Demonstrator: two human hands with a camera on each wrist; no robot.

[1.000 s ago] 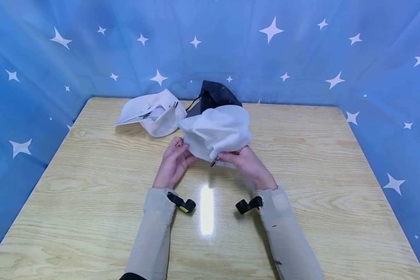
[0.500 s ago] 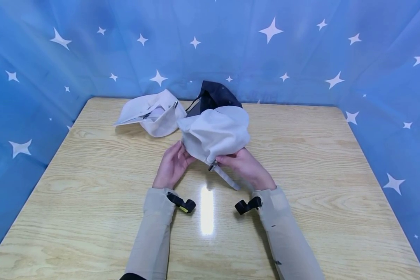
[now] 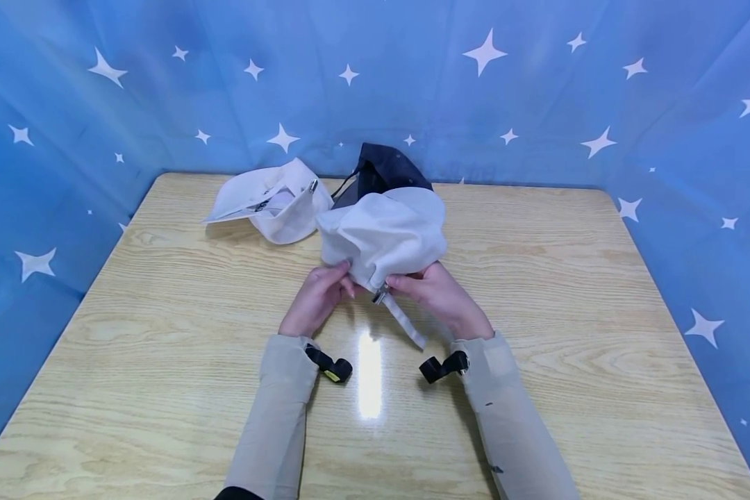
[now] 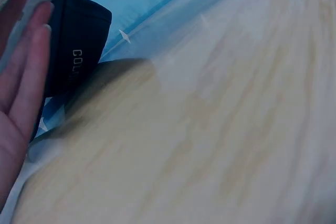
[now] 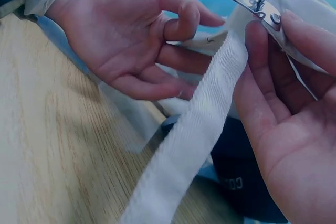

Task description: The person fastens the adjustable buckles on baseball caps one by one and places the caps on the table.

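Two bare hands meet at the held white cap [image 3: 384,232], just above the middle of the head view, its near edge turned toward the wearer, which likely gives the fingers easy reach of the fastening. The right hand [image 3: 442,297] pinches that edge between thumb and fingers right beside the metal buckle [image 3: 378,297], probably to steady the soft cloth there. The left hand [image 3: 315,295], at the cap's lower left, is about half open: its thumb touches the edge while its fingers lie loosely bent below, seemingly more as support than as a firm grip. A pale strap [image 3: 405,323] hangs slantwise from the buckle, its tail free of both hands and tilted toward the lower right.

Another white cap [image 3: 296,223] lies at upper left on the wooden table [image 3: 587,333], with the dark cap [image 3: 392,169] at upper center, partly hidden behind the held one; both presumably sit back there to leave working space. Whether the held and dark caps touch, I cannot tell.
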